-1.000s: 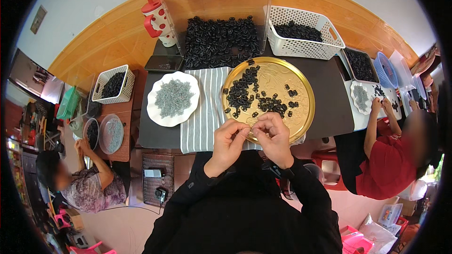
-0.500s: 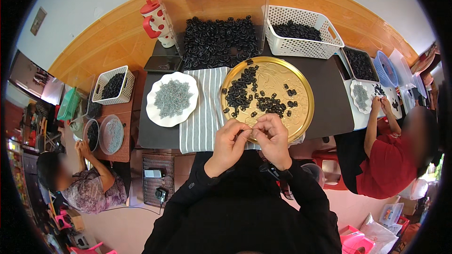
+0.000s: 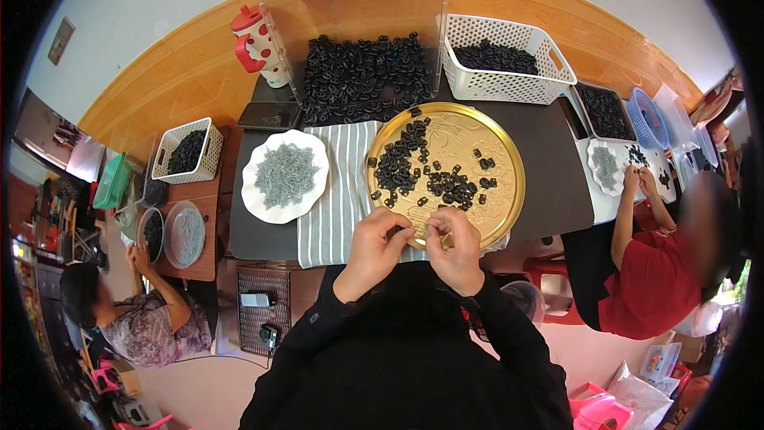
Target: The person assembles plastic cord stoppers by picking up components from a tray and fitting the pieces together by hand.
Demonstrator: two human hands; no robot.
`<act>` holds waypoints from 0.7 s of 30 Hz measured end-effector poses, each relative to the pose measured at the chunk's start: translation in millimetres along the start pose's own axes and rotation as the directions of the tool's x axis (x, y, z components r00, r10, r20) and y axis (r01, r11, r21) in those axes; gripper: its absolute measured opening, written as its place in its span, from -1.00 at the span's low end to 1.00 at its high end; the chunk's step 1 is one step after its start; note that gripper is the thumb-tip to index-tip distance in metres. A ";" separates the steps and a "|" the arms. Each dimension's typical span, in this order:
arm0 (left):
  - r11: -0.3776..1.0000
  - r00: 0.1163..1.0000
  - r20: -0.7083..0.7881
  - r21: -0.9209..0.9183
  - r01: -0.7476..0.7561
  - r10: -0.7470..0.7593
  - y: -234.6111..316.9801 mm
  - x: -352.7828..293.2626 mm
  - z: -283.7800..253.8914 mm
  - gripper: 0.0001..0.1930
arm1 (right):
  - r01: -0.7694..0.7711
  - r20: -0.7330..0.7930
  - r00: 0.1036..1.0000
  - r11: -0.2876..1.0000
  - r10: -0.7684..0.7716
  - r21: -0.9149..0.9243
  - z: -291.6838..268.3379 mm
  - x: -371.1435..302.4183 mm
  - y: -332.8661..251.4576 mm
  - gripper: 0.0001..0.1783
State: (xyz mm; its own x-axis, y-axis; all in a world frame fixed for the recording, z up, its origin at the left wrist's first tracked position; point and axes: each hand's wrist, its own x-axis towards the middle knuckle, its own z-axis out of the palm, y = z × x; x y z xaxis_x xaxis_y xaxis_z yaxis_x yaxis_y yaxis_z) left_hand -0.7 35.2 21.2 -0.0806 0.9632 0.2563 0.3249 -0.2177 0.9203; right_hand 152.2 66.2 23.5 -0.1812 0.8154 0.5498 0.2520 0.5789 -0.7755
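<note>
Just over the near rim of a round gold tray (image 3: pixel 497 139), my left hand (image 3: pixel 372 247) and my right hand (image 3: pixel 455 252) face each other, a small gap between them. On each, thumb and fingertips are pinched together. Whatever sits in either pinch is too small to make out. Small black plastic pieces (image 3: pixel 398 161) lie heaped on the left of the tray and scattered around its middle. To the left, a white scalloped plate (image 3: pixel 253 201) bears a pile of small slender grey pieces (image 3: pixel 286 175). Between plate and tray lies a grey-and-white striped cloth (image 3: pixel 344 183).
Behind the tray stand a clear bin (image 3: pixel 366 84) of black pieces and a white perforated basket (image 3: pixel 509 87). A phone (image 3: pixel 269 115) and a red-dotted tumbler (image 3: pixel 259 44) are at the back left. One person (image 3: pixel 163 314) works at the left, another (image 3: pixel 652 279) at the right.
My hands were together at the fingertips and have drawn apart, the left one moving slightly left. The whole view has shifted a little. The heaps look much the same.
</note>
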 end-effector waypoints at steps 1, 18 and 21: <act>0.990 1.000 0.011 0.140 -0.018 0.017 3.1 0.4 -0.7 -0.92 | -0.029 -0.004 1.000 0.999 0.029 0.017 0.2 -1.8 1.4 -0.72; 0.992 0.999 0.050 -0.129 -0.012 0.018 3.9 -6.3 1.0 -0.95 | -0.477 0.234 0.877 0.705 0.419 0.525 -5.0 -7.9 2.8 -0.71; 0.979 0.999 0.039 -0.205 -0.002 0.010 4.5 -6.2 2.3 -0.90 | -0.471 0.206 0.874 0.665 0.440 0.579 -2.8 -7.7 2.2 -0.73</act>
State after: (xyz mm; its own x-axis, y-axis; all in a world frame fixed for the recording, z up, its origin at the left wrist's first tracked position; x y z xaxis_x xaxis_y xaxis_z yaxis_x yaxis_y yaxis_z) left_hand 3.5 28.6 23.0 -0.0405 0.9663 0.2541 0.1252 -0.2474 0.9608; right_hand 156.8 61.2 18.5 -0.2435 0.9669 0.0756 -0.2975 -0.0002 -0.9547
